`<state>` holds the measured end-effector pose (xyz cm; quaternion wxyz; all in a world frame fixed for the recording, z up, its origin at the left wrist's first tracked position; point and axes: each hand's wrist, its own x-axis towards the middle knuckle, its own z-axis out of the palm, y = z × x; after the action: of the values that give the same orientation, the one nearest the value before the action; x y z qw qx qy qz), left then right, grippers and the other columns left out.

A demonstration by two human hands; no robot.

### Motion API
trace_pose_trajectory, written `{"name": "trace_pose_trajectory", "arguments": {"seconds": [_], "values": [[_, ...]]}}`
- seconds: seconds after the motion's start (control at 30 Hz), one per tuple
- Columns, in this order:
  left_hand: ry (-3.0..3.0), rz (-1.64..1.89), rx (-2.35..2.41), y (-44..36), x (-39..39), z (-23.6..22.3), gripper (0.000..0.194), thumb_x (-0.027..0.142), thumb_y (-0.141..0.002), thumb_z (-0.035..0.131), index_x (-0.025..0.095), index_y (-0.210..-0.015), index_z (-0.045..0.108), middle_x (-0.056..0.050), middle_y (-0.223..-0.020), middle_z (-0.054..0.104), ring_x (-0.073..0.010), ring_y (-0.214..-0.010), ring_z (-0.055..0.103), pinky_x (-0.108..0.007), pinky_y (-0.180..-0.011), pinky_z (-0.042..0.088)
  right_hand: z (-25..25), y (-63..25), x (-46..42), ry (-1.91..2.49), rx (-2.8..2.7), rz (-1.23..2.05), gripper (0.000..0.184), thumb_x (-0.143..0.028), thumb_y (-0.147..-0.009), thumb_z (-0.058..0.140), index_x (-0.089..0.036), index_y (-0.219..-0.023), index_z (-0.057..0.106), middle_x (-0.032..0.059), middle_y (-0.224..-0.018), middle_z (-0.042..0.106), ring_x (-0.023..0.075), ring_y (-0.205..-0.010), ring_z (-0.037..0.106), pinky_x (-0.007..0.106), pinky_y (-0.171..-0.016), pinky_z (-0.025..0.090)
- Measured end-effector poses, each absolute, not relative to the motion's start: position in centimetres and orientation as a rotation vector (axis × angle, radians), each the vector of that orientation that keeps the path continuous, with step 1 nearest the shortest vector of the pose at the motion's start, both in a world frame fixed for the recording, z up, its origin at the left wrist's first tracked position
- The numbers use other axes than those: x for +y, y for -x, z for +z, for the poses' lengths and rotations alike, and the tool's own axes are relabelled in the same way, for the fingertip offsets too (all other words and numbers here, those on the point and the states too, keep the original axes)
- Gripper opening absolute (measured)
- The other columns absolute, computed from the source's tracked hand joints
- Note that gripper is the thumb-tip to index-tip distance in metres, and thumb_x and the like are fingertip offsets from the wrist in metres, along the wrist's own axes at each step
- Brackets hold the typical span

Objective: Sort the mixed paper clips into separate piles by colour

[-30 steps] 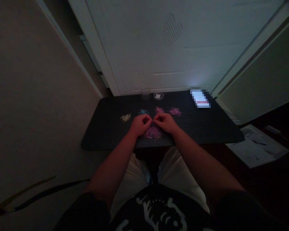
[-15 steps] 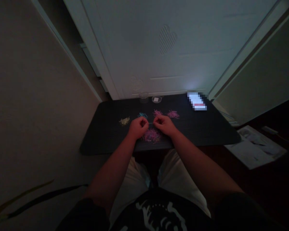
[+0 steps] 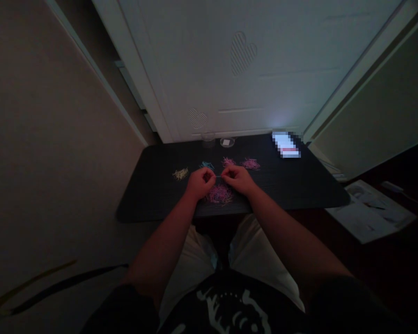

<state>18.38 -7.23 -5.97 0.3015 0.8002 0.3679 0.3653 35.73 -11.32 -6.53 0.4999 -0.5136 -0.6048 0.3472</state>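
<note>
My left hand point(image 3: 201, 182) and my right hand point(image 3: 239, 179) are both closed in a pinch, close together above the dark table. A thin, pale strand point(image 3: 218, 176) spans the short gap between the fingertips, one end in each hand. Just below it lies a mixed heap of thin pink and purple strands point(image 3: 220, 194). Beyond my hands sit smaller piles: a blue one point(image 3: 206, 165), a pink one point(image 3: 229, 162) and another pink one point(image 3: 251, 163). A pale yellow pile point(image 3: 180, 174) lies left of my left hand. What the strands are made of is too small to tell.
At the back of the table point(image 3: 153, 185) stand a clear cup point(image 3: 208, 140) and a round clear lid point(image 3: 227, 142) with a white square on it. A lit phone point(image 3: 286, 144) is at the back right. A white door point(image 3: 195, 60) rises behind the table.
My hands keep the same pinch on the strand, with hardly any movement. The whole view has shifted very slightly.
</note>
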Motion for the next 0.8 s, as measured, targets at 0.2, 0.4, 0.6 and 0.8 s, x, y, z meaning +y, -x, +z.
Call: {"name": "trace_pose_trajectory", "arguments": {"seconds": [0.2,0.4,0.6,0.8], "values": [[-2.129,0.957,0.982,-18.44,-7.28,-5.86,0.008,0.022,-0.074,0.055,0.016,-0.070,0.058,0.001,-0.063,0.058,-0.0099,-0.057,0.051,-0.021,-0.053,0.040,-6.77,-35.82,-11.22,1.235,-1.451,0.865,0.011,-0.026,-0.067,0.060,-0.015,-0.068,0.061,-0.0018,-0.057,0.053,0.0093,-0.052,0.045,0.023,-0.051,0.034],[-2.124,0.954,0.988,-18.45,-7.34,-5.77,0.009,0.023,-0.074,0.056,0.016,-0.070,0.059,0.001,-0.063,0.059,-0.0096,-0.056,0.051,-0.021,-0.052,0.039,-6.71,-35.80,-11.24,1.250,-1.441,0.853,0.011,-0.026,-0.065,0.060,-0.016,-0.069,0.060,-0.0022,-0.055,0.052,0.0091,-0.050,0.044,0.023,-0.050,0.033],[-2.126,0.952,0.990,-18.42,-7.27,-5.94,0.010,0.024,-0.075,0.056,0.015,-0.072,0.060,0.001,-0.063,0.059,-0.0098,-0.056,0.052,-0.021,-0.052,0.039,-6.56,-35.69,-11.30,1.261,-1.450,0.832,0.013,-0.028,-0.066,0.058,-0.015,-0.069,0.060,-0.0017,-0.056,0.053,0.0098,-0.051,0.045,0.023,-0.050,0.034],[-2.133,0.962,0.993,-18.47,-7.27,-5.91,0.009,0.023,-0.075,0.056,0.016,-0.070,0.059,0.001,-0.063,0.059,-0.0100,-0.057,0.052,-0.021,-0.053,0.040,-6.65,-35.79,-11.33,1.245,-1.443,0.862,0.012,-0.025,-0.065,0.059,-0.015,-0.071,0.061,-0.0021,-0.056,0.053,0.0092,-0.051,0.044,0.023,-0.050,0.034]]}}
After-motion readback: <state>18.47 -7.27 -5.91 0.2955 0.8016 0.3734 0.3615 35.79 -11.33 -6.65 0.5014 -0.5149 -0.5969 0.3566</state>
